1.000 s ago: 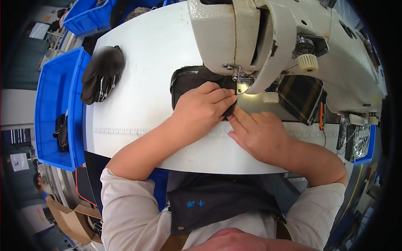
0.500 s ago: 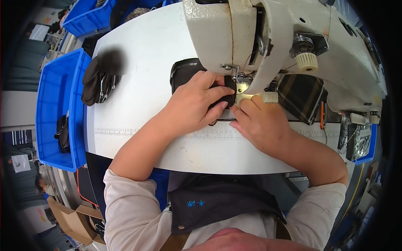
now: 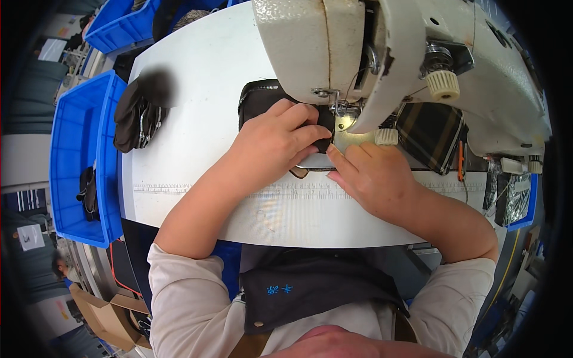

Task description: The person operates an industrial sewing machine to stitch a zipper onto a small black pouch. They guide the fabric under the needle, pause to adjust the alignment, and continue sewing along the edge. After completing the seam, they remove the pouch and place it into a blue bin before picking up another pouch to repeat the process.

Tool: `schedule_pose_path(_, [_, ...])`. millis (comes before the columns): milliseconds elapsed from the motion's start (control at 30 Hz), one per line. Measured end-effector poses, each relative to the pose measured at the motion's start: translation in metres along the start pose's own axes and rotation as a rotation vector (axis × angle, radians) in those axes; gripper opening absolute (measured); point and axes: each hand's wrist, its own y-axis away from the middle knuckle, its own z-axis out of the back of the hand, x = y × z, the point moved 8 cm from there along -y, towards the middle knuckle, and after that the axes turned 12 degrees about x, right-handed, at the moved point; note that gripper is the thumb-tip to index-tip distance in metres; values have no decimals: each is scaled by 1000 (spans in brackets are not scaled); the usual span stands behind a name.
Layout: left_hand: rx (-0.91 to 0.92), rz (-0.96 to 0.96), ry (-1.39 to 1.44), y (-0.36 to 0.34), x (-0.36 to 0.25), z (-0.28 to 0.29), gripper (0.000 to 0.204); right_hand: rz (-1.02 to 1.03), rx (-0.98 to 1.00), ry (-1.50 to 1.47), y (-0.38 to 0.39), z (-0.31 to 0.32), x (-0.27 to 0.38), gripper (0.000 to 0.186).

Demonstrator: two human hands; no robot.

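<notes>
At nine o'clock from my left hand [image 3: 277, 140] stands a blue bin [image 3: 109, 179], with a dark zipped bundle [image 3: 132, 122] nearer in. The black zipped cloth [image 3: 253, 102] lies partly under that hand, which is half open, fingers bent on top. The sewing machine [image 3: 304, 53] has its foot at the cloth's three o'clock. My right hand [image 3: 379, 179] is loosely curled, a fingertip at the cloth's four o'clock edge; whether either hand pinches, I cannot tell.

Bright white tabletop [image 3: 197, 137], yellowish glow beneath the sewing machine [image 3: 304, 53], bent edges, black rim.
</notes>
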Motion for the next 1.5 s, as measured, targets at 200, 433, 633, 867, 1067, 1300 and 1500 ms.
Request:
schedule_pose_path(200, [-36,-35,68,-3,4,-3,29,-8,-10,32,-4,6,0,39])
schedule_pose_path(433, [-61,-44,132,-2,10,-4,24,-5,-17,38,-1,2,-3,38])
schedule_pose_path(633, [-92,-44,44,-3,4,0,16,5,-13,52,-2,1,-1,41])
schedule_pose_path(867, [-71,-66,-44,-6,3,2,14,21,-51,40,-2,4,1,39])
schedule_pose_path(1067, [-103,-46,-53,-3,2,-2,18,15,-13,57,-3,1,1,38])
schedule_pose_path(1300, [-105,-1,-39,0,2,-3,24,1,-4,57,-3,2,0,40])
schedule_pose_path(1500, [-142,26,-16,-5,9,-3,23,-48,-37,88,-7,4,-10,41])
